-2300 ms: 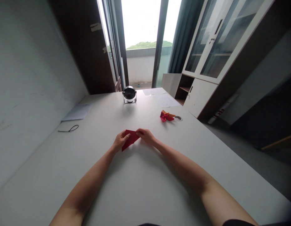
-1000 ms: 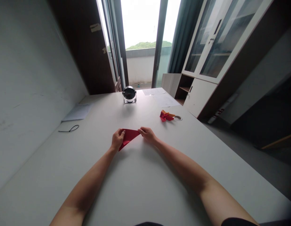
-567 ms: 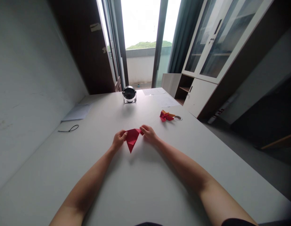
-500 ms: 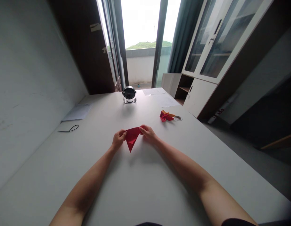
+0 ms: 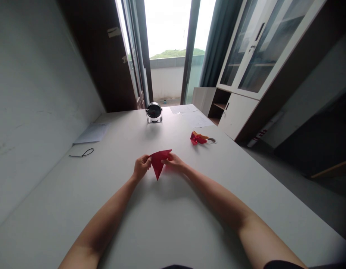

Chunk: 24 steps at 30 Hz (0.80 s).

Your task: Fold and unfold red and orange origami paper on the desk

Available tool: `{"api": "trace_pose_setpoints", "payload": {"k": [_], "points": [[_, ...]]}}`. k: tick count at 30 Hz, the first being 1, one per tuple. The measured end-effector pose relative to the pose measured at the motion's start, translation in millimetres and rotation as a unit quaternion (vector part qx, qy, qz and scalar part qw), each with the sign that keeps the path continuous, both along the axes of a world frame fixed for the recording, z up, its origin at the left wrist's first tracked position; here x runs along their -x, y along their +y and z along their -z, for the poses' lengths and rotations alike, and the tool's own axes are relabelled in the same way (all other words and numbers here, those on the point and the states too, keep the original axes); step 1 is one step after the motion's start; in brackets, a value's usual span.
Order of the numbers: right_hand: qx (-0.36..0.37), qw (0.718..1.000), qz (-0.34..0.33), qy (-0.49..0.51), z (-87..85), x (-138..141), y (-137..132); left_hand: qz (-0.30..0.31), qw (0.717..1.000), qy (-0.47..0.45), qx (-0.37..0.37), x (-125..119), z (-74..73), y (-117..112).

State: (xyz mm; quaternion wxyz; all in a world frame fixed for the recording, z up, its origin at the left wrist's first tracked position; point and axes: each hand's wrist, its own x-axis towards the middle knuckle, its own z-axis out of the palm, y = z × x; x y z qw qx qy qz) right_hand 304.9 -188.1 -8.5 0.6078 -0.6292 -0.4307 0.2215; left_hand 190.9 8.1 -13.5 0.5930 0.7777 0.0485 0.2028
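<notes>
White table [image 5: 167,220], red paper [image 5: 157,165], window [image 5: 167,28], cabinet [image 5: 241,116]

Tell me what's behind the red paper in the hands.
Past the edges of the red paper, the white tabletop shows behind it. The right hand grips its right side; any fingertips behind it and the tabletop there are covered.

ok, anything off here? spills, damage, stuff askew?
No visible spills. Back right, a lower cabinet door stands open beside a shut one. Back left, the dark panel has pale patches, peeling or tape, can't tell. The red paper shows no tear.
</notes>
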Motion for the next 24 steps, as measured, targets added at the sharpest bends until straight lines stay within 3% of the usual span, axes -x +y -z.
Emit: {"api": "trace_pose_setpoints", "payload": {"k": [4,10,19,24], "points": [[0.004,0.999,0.048,-0.009,14.6,-7.6,4.4,0.008,1.0,0.006,-0.001,0.0,1.3,-0.3],[-0.028,0.993,0.106,0.052,27.6,-16.3,8.1,0.028,0.999,0.019,0.0,-1.7,4.0,-1.1],[-0.023,0.998,0.029,0.05,12.5,-5.1,2.9,0.035,0.999,0.01,0.015,-0.1,-1.2,-1.5],[-0.003,0.999,0.038,0.018,12.8,-5.3,3.4,0.048,0.998,0.02,0.02,-2.6,4.9,0.5]]}}
